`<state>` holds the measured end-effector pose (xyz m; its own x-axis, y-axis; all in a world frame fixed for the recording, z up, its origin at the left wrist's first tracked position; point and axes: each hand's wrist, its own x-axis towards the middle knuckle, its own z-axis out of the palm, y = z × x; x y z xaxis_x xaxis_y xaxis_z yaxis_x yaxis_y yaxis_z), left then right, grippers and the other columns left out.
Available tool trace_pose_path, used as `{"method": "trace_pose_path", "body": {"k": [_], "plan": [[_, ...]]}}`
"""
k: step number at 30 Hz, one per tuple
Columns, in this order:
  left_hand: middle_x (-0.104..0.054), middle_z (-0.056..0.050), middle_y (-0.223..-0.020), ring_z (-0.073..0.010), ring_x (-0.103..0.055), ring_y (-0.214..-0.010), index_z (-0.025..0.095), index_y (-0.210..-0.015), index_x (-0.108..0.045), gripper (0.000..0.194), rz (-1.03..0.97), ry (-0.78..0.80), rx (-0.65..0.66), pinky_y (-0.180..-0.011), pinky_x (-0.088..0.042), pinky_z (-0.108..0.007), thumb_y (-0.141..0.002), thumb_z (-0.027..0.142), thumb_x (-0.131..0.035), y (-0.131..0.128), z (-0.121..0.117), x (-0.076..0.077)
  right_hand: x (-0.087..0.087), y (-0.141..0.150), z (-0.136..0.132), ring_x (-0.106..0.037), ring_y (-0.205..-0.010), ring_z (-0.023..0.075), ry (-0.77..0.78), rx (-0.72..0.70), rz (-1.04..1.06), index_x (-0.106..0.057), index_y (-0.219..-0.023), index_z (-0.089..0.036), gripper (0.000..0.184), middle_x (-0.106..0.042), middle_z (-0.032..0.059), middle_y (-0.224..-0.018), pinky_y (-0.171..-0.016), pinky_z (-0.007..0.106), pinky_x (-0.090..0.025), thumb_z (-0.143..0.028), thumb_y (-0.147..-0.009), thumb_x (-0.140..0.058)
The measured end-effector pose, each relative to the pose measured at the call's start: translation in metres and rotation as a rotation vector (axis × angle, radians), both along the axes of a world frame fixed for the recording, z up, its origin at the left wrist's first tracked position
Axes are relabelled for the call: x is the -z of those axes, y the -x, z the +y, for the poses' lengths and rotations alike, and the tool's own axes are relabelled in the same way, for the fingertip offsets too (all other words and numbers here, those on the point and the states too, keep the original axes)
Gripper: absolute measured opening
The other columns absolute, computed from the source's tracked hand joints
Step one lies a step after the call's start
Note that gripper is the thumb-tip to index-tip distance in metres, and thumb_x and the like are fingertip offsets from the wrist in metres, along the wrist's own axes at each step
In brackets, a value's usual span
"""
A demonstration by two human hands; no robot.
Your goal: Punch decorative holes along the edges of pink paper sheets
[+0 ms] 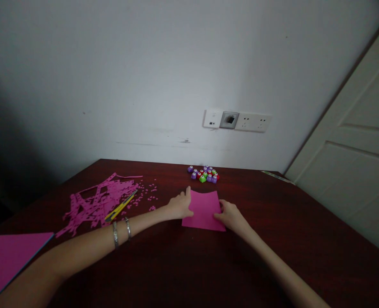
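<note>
A sheet of pink paper (204, 210) lies near the middle of the dark red table, its upper edge slightly curved. My left hand (179, 206) grips the left edge, thumb on the paper and index finger stretched along its upper left corner. At the opposite edge, my right hand (231, 214) holds the sheet with the thumb on top and the other fingers behind. Some fingertips are hidden by the paper. Just beyond the sheet sits a cluster of small purple, red and green pieces with eye-like white tops (205, 174).
Pink paper strips and scraps (102, 199) are heaped at the left, with tiny cut bits (149, 198) beside them. A yellow utility knife (121, 206) lies on the heap. Nearer is a larger pink sheet or pad (14, 261). A ruler-like strip (277, 176) rests at the back right.
</note>
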<state>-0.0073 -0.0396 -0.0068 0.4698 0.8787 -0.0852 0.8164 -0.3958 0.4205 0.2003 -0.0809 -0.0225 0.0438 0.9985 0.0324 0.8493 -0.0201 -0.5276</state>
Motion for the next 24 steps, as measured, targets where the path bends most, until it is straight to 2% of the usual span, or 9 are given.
{"method": "trace_pose_path", "body": {"k": [2, 5, 8, 12, 16, 19, 24], "plan": [[-0.036, -0.026, -0.130, -0.0400, -0.042, -0.114, 0.011, -0.138, -0.011, 0.098, 0.105, -0.090, -0.007, -0.082, -0.041, -0.043, -0.058, 0.033, -0.064, -0.001, 0.000, -0.002, 0.000, -0.001, 0.000, -0.060, -0.070, 0.0204, 0.007, 0.003, -0.033, -0.061, -0.100, -0.009, 0.040, -0.066, 0.0108, -0.082, -0.059, 0.027, -0.041, -0.021, -0.062, -0.058], [-0.037, -0.025, -0.128, -0.0379, -0.041, -0.114, 0.009, -0.137, -0.015, 0.096, 0.149, -0.146, 0.031, -0.084, -0.040, -0.043, -0.058, 0.035, -0.063, -0.002, 0.002, -0.001, 0.000, -0.003, 0.000, -0.060, -0.071, 0.0216, 0.006, -0.002, -0.074, -0.060, -0.101, -0.007, 0.042, -0.064, 0.0116, -0.081, -0.059, 0.028, -0.041, -0.023, -0.062, -0.060], [-0.043, -0.022, -0.120, -0.0349, -0.045, -0.108, 0.007, -0.128, -0.032, 0.081, 0.163, -0.149, 0.064, -0.082, -0.041, -0.040, -0.058, 0.034, -0.063, -0.003, 0.006, 0.002, 0.002, -0.005, 0.001, -0.060, -0.072, 0.0216, -0.004, -0.011, -0.098, -0.060, -0.102, -0.008, 0.044, -0.064, 0.0108, -0.081, -0.060, 0.028, -0.041, -0.025, -0.061, -0.062], [-0.045, -0.020, -0.115, -0.0337, -0.046, -0.104, 0.008, -0.104, -0.053, 0.053, 0.212, -0.099, 0.135, -0.081, -0.041, -0.038, -0.059, 0.036, -0.061, -0.003, 0.011, -0.002, 0.005, -0.011, 0.004, -0.060, -0.073, 0.0199, -0.039, -0.029, -0.102, -0.058, -0.106, -0.010, 0.048, -0.063, 0.0082, -0.082, -0.062, 0.026, -0.042, -0.028, -0.062, -0.064], [-0.049, -0.017, -0.108, -0.0320, -0.046, -0.102, 0.011, -0.084, -0.061, 0.035, 0.252, -0.055, 0.186, -0.081, -0.041, -0.037, -0.060, 0.037, -0.060, -0.003, 0.014, -0.010, 0.005, -0.018, 0.011, -0.060, -0.068, 0.0181, -0.120, -0.051, -0.094, -0.053, -0.109, -0.014, 0.039, -0.063, 0.0051, -0.078, -0.059, 0.027, -0.044, -0.036, -0.076, -0.052], [-0.052, -0.016, -0.104, -0.0311, -0.047, -0.101, 0.012, -0.079, -0.063, 0.033, 0.275, -0.055, 0.197, -0.081, -0.040, -0.036, -0.060, 0.038, -0.062, -0.004, 0.017, -0.012, 0.005, -0.024, 0.020, -0.060, -0.080, 0.0202, -0.225, -0.069, -0.115, -0.055, -0.102, -0.017, 0.028, -0.062, 0.0076, -0.086, -0.071, 0.031, -0.046, -0.033, -0.084, -0.040], [-0.059, -0.011, -0.088, -0.0294, -0.050, -0.096, 0.015, -0.064, -0.062, 0.025, 0.229, 0.000, 0.210, -0.078, -0.040, -0.035, -0.055, 0.037, -0.067, -0.006, 0.029, -0.009, 0.020, -0.032, 0.030, -0.051, -0.109, 0.0236, -0.335, -0.159, -0.140, -0.056, -0.105, -0.014, 0.031, -0.058, 0.0135, -0.111, -0.096, 0.037, -0.039, -0.029, -0.086, -0.036]]}}
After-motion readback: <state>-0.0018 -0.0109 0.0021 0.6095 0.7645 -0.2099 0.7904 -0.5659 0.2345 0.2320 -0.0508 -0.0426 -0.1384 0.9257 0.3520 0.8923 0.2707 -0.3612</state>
